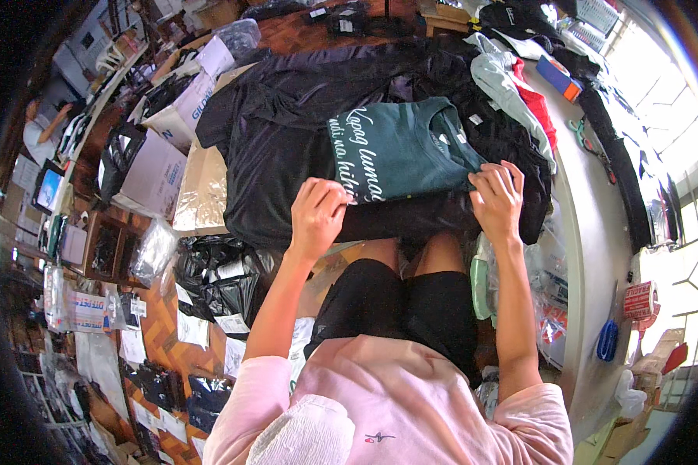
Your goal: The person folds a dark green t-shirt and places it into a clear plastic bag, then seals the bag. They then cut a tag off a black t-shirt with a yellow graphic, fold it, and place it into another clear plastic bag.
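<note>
Shirt (411,151): folded on black cloth (275,174), lengthwise left to right, pinched near-left by curled left hand (318,215), near-right by curled right hand (497,200); just ahead of, equally near, both.

Seen from above, a seated person's left hand (318,213) and right hand (496,198) pinch the near corners of a folded dark green T-shirt (407,151) with white lettering. It lies on black cloth (279,155); cardboard boxes (151,174) stand to the left.
</note>
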{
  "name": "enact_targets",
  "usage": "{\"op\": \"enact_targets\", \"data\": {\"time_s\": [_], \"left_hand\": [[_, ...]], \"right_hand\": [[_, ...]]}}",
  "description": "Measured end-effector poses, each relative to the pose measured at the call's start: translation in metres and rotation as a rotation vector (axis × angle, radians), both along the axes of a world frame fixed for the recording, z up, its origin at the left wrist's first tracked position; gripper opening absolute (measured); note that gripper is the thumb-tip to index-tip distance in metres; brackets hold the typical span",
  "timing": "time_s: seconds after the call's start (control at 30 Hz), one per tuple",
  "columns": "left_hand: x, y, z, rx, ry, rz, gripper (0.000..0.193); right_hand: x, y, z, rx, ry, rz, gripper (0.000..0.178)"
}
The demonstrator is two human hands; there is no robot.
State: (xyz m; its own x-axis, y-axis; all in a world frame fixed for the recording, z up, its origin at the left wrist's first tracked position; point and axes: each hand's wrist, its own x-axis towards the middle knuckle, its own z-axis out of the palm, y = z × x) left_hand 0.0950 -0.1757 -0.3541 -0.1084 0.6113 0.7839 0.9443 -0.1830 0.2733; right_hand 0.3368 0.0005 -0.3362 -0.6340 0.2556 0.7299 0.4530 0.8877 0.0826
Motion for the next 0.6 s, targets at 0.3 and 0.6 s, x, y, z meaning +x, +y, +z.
{"op": "enact_targets", "data": {"time_s": [0.3,0.6], "left_hand": [[-0.011,0.000,0.026,-0.157,-0.302,-0.044,0.021],[-0.022,0.079,-0.014,-0.470,-0.160,0.329,0.073]], "right_hand": [[-0.004,0.021,0.034,-0.670,0.230,0.027,0.008],[-0.096,0.100,0.005,-0.671,0.051,-0.332,0.038]]}}
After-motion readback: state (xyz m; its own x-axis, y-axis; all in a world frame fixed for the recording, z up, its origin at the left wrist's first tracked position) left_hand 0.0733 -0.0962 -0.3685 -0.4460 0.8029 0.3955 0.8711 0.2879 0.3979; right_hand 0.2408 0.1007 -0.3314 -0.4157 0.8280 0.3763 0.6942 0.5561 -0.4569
